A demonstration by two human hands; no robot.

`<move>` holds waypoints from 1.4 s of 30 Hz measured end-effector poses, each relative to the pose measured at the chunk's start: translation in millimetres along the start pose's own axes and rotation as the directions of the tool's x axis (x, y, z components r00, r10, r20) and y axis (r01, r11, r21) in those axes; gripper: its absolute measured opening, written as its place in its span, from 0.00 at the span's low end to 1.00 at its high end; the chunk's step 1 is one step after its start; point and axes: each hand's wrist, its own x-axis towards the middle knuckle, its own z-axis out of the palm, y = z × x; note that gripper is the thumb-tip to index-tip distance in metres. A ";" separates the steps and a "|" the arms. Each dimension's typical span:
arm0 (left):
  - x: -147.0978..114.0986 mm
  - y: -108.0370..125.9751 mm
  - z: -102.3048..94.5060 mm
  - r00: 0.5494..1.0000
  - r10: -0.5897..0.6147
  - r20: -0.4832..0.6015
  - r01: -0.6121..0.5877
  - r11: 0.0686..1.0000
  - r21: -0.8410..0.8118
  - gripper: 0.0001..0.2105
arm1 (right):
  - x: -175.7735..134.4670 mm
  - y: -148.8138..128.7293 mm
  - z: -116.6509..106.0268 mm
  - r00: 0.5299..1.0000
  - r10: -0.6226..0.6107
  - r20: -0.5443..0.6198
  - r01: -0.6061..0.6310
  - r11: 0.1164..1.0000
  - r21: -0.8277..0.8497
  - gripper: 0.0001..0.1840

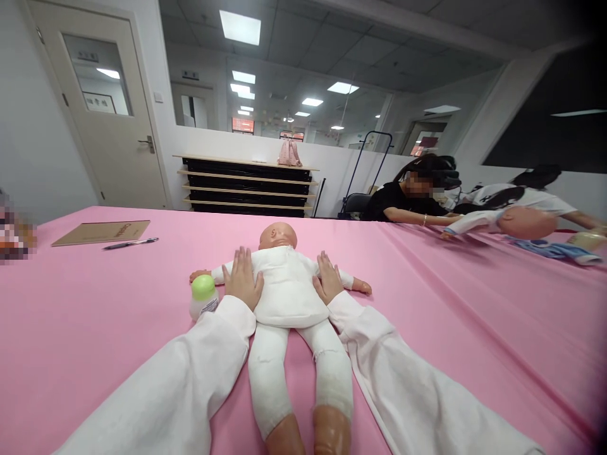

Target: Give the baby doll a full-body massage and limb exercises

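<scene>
A baby doll (289, 291) with a white cloth body lies on the pink-covered table, its head away from me and its legs toward me. The face is turned aside and mostly hidden. My left hand (243, 278) rests flat along the left side of its upper body, near the arm, fingers stretched out. On the opposite side my right hand (328, 278) lies flat against the doll by its other arm, fingers extended. Both hands hold nothing. Just left of my left wrist stands a small white bottle (203, 297) with a green cap.
A brown notebook (102, 232) and a pen (130, 244) lie at the far left of the pink tablecloth (118, 354). At the right, a person (417, 196) handles another doll (526, 222) beside blue clothing (554, 249). A second person (531, 196) sits beyond.
</scene>
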 end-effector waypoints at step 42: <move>4.3 -8.9 7.6 0.979 0.044 0.200 -0.031 0.997 -0.065 0.24 | 4.8 -20.8 -20.6 0.909 0.169 0.380 -0.104 0.977 -0.185 0.27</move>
